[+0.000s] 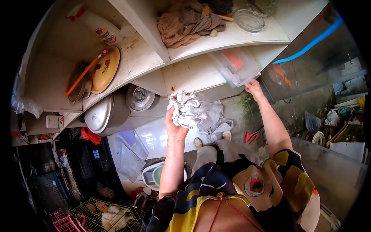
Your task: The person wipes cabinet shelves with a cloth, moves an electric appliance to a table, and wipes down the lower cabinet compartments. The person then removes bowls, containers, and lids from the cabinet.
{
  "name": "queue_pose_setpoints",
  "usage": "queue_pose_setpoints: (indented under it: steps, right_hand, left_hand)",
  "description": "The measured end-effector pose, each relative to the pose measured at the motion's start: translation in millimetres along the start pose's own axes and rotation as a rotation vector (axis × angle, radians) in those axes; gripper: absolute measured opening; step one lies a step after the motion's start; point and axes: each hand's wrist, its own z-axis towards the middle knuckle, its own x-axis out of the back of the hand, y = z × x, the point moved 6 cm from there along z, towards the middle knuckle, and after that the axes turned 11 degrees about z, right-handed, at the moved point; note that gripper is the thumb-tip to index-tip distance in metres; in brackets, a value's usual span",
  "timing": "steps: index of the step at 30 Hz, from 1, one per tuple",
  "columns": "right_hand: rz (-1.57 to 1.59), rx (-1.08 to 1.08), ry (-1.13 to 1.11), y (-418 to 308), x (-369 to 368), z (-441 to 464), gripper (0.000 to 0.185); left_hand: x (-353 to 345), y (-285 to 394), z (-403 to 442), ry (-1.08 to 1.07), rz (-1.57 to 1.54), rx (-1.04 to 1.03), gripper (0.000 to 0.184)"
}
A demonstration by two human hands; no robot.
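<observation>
A bunched-up white cloth [189,110] with grey creases rests in my left hand [174,127], whose fingers are wrapped round its left side and partly hidden by it. More greyish fabric [218,121] lies below and behind it, near the floor. My right hand [254,89] grips the near corner of a clear plastic box [241,75] at the right end of the lower shelf. Inside or behind the box's see-through wall shows something orange-red [232,60].
Above are white shelves [154,71] with brown rags [185,29], a glass dish [249,21], a spray bottle [100,29] and a yellow lid [106,69]. Metal pots [141,97] stand underneath. Red-handled pliers [252,136] lie right; a wire cage [104,216] holds a pale furry animal.
</observation>
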Motion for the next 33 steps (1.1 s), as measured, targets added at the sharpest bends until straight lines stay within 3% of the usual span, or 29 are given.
queue_pose_setpoints:
  steps: [5, 7, 9, 13, 15, 16, 17, 19, 23, 28, 33]
  right_hand:
    - [-0.237, 0.003, 0.034, 9, 19, -12, 0.035]
    - [0.062, 0.117, 0.229, 23, 27, -42, 0.03]
    - [0.168, -0.091, 0.071, 34, 0, -78, 0.04]
    - [0.298, -0.252, -0.298, 10, -94, -131, 0.067]
    - [0.858, -0.366, -0.482, 1, -136, -134, 0.06]
    - [1.018, -0.489, -0.549, 3, -151, -131, 0.047]
    - [1.019, -0.489, -0.548, 4, -153, -125, 0.047]
    - [0.839, -0.388, -0.418, -12, -151, -125, 0.035]
    - [0.468, -0.019, -0.152, -12, -133, -107, 0.024]
    - [0.526, -0.138, -0.099, -25, -139, -104, 0.02]
    - [0.35, -0.118, -0.221, -21, -187, -71, 0.025]
  left_hand:
    - [31, -18, 20, 0.091, 0.01, 0.077, 0.04]
    - [32, -18, 26, 0.09, 0.051, 0.076, 0.041]
    - [27, -29, 29, 0.153, 0.039, 0.167, 0.043]
    - [-8, -55, 34, 0.044, 0.055, 0.175, 0.043]
    - [-16, -67, 43, -0.016, 0.1, 0.164, 0.041]
    - [-18, -66, 46, 0.05, 0.22, 0.153, 0.037]
    - [-18, -63, 48, 0.14, 0.394, 0.103, 0.033]
    - [-16, -50, 59, 0.048, 0.775, -0.076, 0.029]
    - [-2, -51, 64, 0.075, 0.855, 0.025, 0.029]
    - [23, -75, 47, 0.175, 0.482, 0.212, 0.053]
    - [50, -37, 67, 0.103, 0.704, 0.113, 0.055]
